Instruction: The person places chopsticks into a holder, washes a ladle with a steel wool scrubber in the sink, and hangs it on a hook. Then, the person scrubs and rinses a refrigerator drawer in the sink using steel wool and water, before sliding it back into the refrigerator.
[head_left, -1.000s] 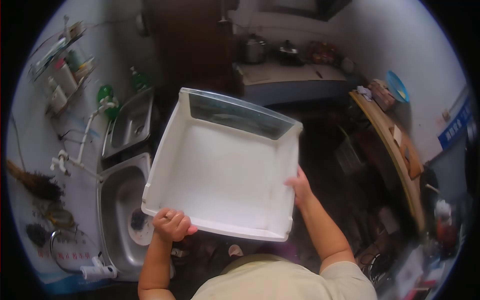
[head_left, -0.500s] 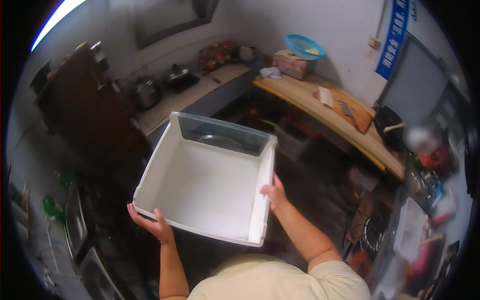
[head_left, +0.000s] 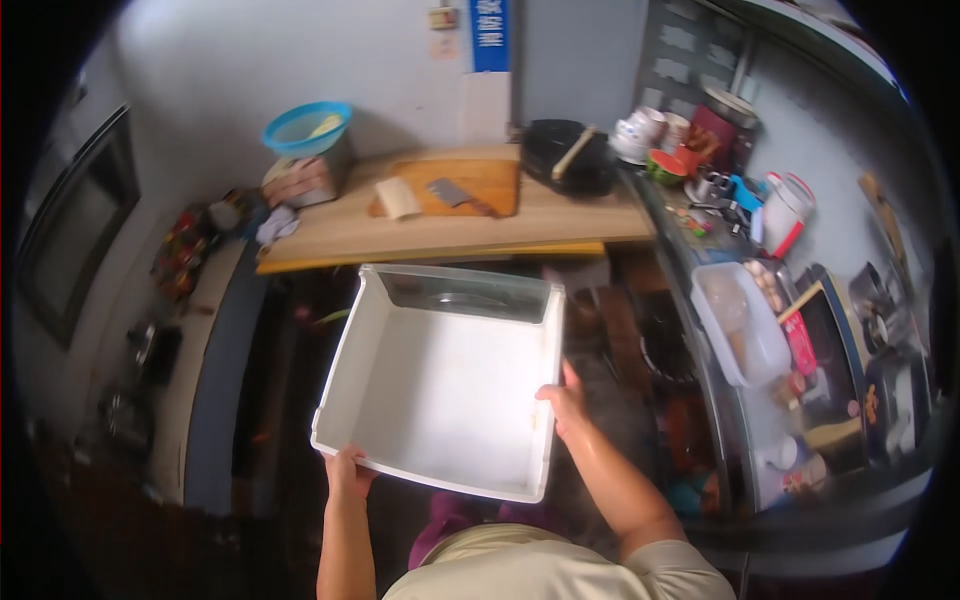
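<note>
A white refrigerator drawer point(head_left: 450, 400) with a clear front panel is held up before my body, its open side up and nothing inside. My left hand point(head_left: 346, 474) grips its near edge by the left corner, with part of the fingers hidden beneath. On the right side wall, my right hand point(head_left: 566, 403) is closed with the thumb over the rim and the other fingers outside.
Ahead stands a wooden counter point(head_left: 335, 228) bearing a cutting board point(head_left: 420, 180), a cleaver point(head_left: 450, 193), a black pan point(head_left: 560, 150) and a blue basin point(head_left: 307, 127). The right-hand counter carries a white plastic bin point(head_left: 742, 325), eggs point(head_left: 765, 285) and crowded kitchenware.
My view has turned right, bringing the wooden counter straight ahead. The drawer has come along in both hands. My left hand, spread at the corner before, now wraps the near edge.
</note>
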